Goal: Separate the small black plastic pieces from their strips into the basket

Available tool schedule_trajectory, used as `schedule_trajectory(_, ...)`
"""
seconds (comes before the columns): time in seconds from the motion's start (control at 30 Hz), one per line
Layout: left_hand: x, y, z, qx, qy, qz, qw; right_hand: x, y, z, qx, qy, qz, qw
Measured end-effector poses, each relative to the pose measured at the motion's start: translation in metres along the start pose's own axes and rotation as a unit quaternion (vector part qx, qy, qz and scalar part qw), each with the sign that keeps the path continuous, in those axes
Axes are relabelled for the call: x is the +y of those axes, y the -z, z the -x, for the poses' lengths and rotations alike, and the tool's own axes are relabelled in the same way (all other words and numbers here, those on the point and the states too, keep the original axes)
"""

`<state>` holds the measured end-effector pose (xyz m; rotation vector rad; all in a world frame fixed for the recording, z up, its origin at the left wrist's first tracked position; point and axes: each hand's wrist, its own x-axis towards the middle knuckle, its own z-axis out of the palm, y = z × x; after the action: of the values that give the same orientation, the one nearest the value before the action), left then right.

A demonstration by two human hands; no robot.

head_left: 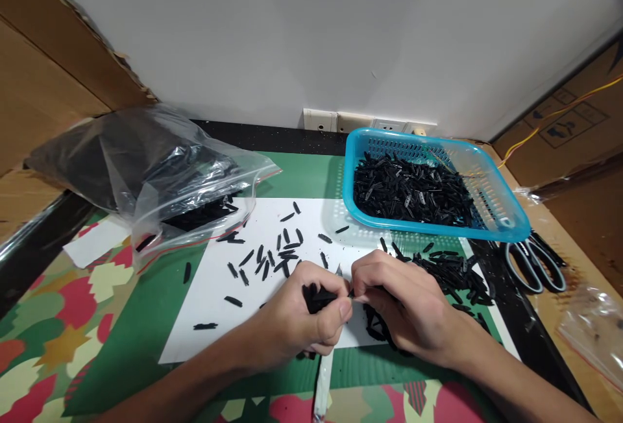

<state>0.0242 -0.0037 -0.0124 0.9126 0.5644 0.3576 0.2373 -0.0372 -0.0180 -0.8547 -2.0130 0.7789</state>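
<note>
My left hand (pixel 316 306) is closed around several small black plastic pieces (pixel 318 298), which show between its thumb and fingers. Its fingertips meet those of my right hand (pixel 409 306), which pinches the end of a small black piece (pixel 351 294); most of that piece is hidden by the fingers. Under my hands runs a thin white-handled tool (pixel 323 381), its pointed tip showing above them. More black pieces (pixel 287 254) lie scattered over white paper (pixel 195 345). A pile of them (pixel 452 274) sits beside and partly beneath my right hand.
A blue plastic basket (pixel 520 231) full of black pieces stands at the back right. At the left lies an open zip bag (pixel 195 176) with more pieces. Scissors (pixel 533 267) rest at the right, near another clear bag (pixel 594 332). Cardboard (pixel 53 72) and a wall border the table.
</note>
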Motion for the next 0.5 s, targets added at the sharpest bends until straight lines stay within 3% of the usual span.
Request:
schedule_trajectory(0.13, 0.0, 0.001, -0.002, 0.004, -0.012, 0.013, 1.0, -0.003, 0.001, -0.005, 0.05, 0.005, -0.019, 0.999)
schedule_trajectory(0.5, -0.006, 0.008, -0.001, -0.002, -0.057, 0.066, 0.996, -0.012, 0.007, -0.011, 0.08, -0.126, -0.108, 0.983)
